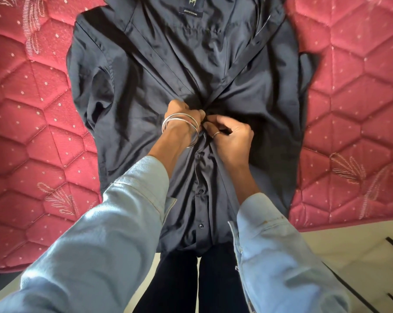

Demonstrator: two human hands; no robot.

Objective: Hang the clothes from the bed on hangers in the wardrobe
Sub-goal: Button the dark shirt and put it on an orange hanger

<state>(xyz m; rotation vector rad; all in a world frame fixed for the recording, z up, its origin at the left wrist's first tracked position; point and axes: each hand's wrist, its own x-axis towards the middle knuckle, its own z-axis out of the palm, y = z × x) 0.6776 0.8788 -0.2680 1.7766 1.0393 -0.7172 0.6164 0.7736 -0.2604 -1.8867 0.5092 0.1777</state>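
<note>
head view — left hand (pixel 183 114) and right hand (pixel 230 136) pinching dark shirt (pixel 145 86) placket; shirt flat on bed (pixel 32 132)

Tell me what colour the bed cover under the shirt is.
Red, quilted in hexagons with small pale dots, seen in the head view: bed cover beneath the dark shirt.

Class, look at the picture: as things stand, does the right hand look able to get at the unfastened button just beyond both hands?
Probably yes. The right hand pinches the shirt placket just short of that button; nothing covers the button, though the left hand lies close beside the path.
</note>
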